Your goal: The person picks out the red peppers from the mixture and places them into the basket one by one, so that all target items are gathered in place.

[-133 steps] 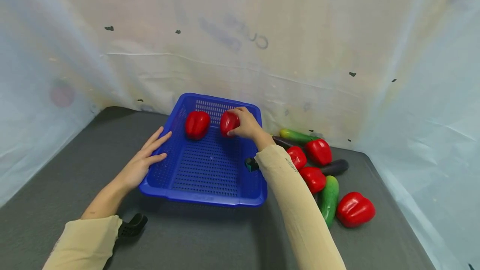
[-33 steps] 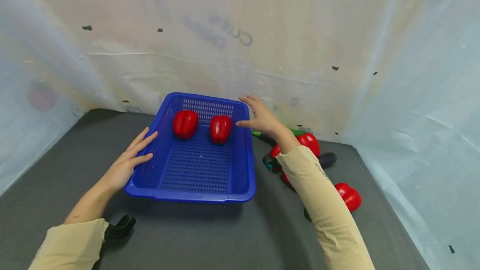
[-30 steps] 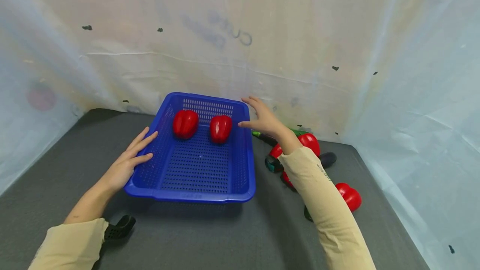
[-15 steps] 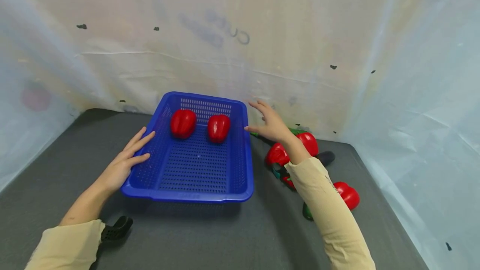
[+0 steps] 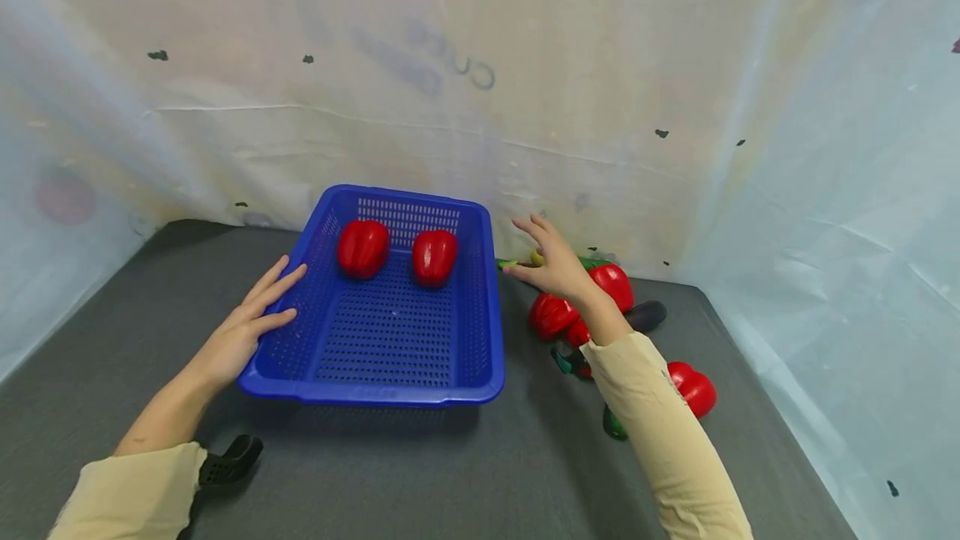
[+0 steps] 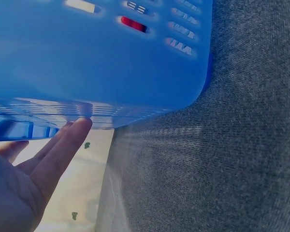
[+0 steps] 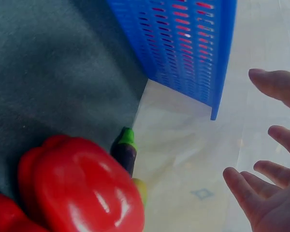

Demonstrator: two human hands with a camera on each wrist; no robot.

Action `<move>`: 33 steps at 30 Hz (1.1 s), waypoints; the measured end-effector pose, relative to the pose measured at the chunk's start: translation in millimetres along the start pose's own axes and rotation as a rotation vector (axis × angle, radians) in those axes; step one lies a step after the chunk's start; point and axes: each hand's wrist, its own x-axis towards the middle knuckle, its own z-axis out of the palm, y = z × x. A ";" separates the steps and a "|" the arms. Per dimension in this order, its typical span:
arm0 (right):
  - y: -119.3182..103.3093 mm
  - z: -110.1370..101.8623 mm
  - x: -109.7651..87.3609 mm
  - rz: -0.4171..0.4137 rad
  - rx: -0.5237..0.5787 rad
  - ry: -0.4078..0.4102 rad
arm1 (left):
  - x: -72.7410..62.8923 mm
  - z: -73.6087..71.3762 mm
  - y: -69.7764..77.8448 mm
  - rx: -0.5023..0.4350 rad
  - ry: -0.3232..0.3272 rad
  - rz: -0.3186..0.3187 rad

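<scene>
A blue perforated plastic basket stands on the dark table, with two red bell peppers lying in its far half. My left hand rests on the basket's left side, fingers spread along the rim. In the left wrist view its fingertips meet the basket's outer wall. My right hand hovers right of the basket with spread fingers and holds nothing. Below and beside it lies a pile with several red bell peppers. An eggplant with a green cap lies behind a pepper in the right wrist view.
A dark eggplant pokes out right of the pile. Another red pepper and a cucumber end show around the right sleeve, which hides part of them. A pale plastic sheet hangs behind the table.
The right hand placed a red pepper in the basket, let go, and moved out over the rim to the right, sinking toward the pile. The left hand stays on the basket.
</scene>
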 end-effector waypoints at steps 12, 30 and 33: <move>20.7 3.4 -18.3 0.038 -0.071 0.024 | 0.3 -0.6 -0.7 0.025 0.005 0.006; 38.9 10.2 -43.4 0.096 -0.126 0.062 | 0.6 0.9 -0.8 0.024 0.008 0.005; 40.8 11.9 -48.0 0.110 -0.151 0.075 | 0.6 0.6 -1.2 0.019 0.007 0.000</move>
